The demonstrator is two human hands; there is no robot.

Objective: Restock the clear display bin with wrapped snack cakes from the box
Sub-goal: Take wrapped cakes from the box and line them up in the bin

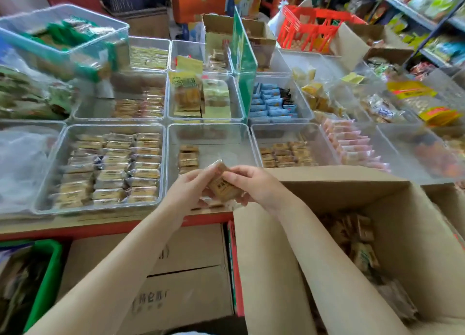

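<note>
Both hands meet over the near edge of a clear display bin (pixel 173 143) in the middle of the front row. My left hand (pixel 187 187) and my right hand (pixel 247 181) grip a small stack of brown wrapped snack cakes (pixel 222 185) between them. A short column of the same cakes (pixel 188 158) lies at the bin's left side; the rest of its floor is bare. The open cardboard box (pixel 402 234) stands at the lower right, with more wrapped cakes (pixel 362 244) inside it.
Clear bins of other snacks surround the middle one: a full bin (pixel 110 168) on the left, a partly filled one (pixel 286 153) on the right. A green divider (pixel 241 55) stands behind. Closed cartons (pixel 176 271) and a green crate (pixel 47 279) sit below the red-edged counter.
</note>
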